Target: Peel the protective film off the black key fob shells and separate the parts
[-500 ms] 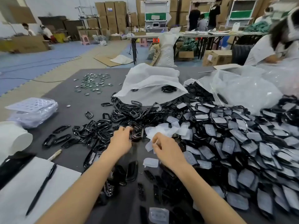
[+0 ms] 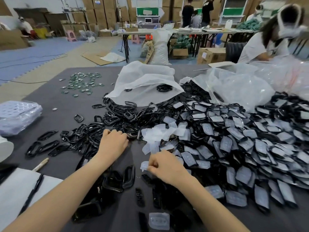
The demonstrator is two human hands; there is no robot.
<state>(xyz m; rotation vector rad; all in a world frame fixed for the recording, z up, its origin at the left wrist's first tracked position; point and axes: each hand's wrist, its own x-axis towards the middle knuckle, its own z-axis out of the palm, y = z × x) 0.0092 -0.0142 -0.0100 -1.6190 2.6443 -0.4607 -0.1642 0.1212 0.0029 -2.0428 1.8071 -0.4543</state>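
Stock of bare black frames (image 2: 93, 131), table's left: left hand (image 2: 113, 143) rested on its near edge, knuckles up, fingers curled under; hold, if any, could not be told. Frame (image 2: 133, 135) at its fingertips lay with long axis crosswise. Peeled films (image 2: 158, 133), centre heap. Right hand (image 2: 164, 166), drawn nearer the person than half a second before, pinched one film (image 2: 144, 165), crumpled, axis unclear; judged freshly stripped, one unit done. Filmed shells (image 2: 250, 148), right, large heap, remaining.
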